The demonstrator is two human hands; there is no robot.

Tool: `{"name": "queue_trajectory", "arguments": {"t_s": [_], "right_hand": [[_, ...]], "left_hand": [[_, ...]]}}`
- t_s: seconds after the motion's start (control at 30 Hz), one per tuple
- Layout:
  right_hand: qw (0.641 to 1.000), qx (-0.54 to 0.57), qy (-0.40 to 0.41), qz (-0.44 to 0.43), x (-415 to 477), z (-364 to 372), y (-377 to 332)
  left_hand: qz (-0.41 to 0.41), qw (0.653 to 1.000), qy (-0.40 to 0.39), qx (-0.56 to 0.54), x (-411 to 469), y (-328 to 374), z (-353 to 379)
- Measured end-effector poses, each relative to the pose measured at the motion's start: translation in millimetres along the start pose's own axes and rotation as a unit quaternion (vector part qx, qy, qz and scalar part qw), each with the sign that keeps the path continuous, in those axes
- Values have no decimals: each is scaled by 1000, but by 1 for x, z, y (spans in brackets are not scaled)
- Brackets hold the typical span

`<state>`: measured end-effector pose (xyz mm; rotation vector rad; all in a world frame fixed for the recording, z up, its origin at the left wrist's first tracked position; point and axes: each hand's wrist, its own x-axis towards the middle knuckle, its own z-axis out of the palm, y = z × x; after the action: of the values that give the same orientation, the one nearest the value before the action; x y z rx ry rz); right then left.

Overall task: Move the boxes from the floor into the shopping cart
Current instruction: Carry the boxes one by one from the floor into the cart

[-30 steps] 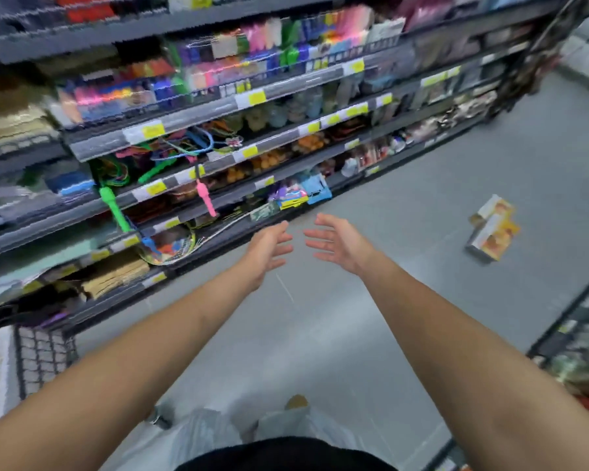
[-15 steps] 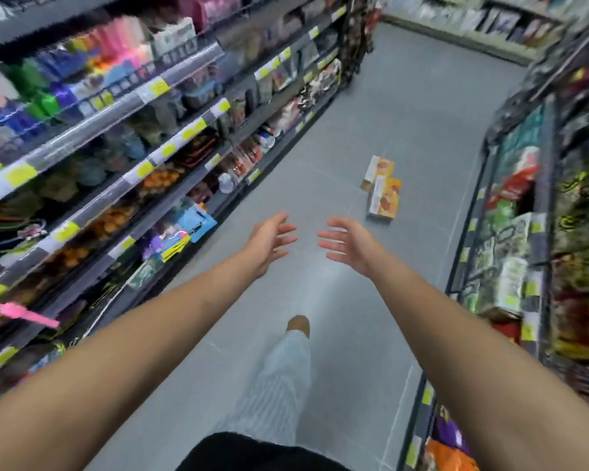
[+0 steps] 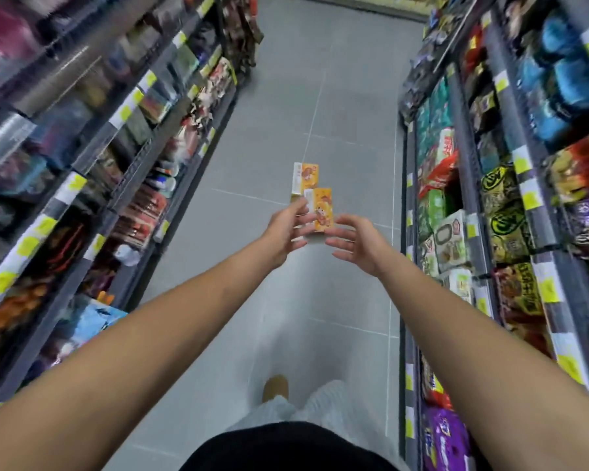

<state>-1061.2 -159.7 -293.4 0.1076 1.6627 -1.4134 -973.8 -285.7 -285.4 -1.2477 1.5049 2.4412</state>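
Observation:
Two orange-and-white boxes lie on the grey floor ahead in the aisle: the far box (image 3: 305, 177) and the near box (image 3: 321, 209), overlapping in the view. Both my arms reach forward. My left hand (image 3: 286, 229) and my right hand (image 3: 357, 241) are open with fingers spread, and appear in front of the near box, one on each side. Neither hand holds anything. My left fingers hide the near box's lower left edge. The shopping cart is out of view.
Stocked shelves line both sides of the aisle: the left shelving (image 3: 92, 158) and the right shelving (image 3: 490, 205) with snack packs. The tiled floor (image 3: 320, 96) runs on ahead. My foot (image 3: 275, 387) is on the floor below.
The view has swung from the left shelves to straight down the aisle. The boxes now sit centred and closer, just beyond my open hands, which stay outstretched.

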Motion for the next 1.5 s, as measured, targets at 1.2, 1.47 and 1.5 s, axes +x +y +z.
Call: {"name": "queue_trajectory", "arguments": {"t_s": [1.2, 1.47, 1.5], "right_hand": [[974, 41, 138, 175, 591, -119, -87], [957, 42, 169, 230, 767, -146, 19], [959, 36, 164, 228, 779, -148, 22]], "left_hand": [[-199, 960, 64, 186, 629, 29, 53], [-259, 957, 76, 107, 786, -91, 9], [-249, 959, 82, 104, 802, -93, 7]]}}
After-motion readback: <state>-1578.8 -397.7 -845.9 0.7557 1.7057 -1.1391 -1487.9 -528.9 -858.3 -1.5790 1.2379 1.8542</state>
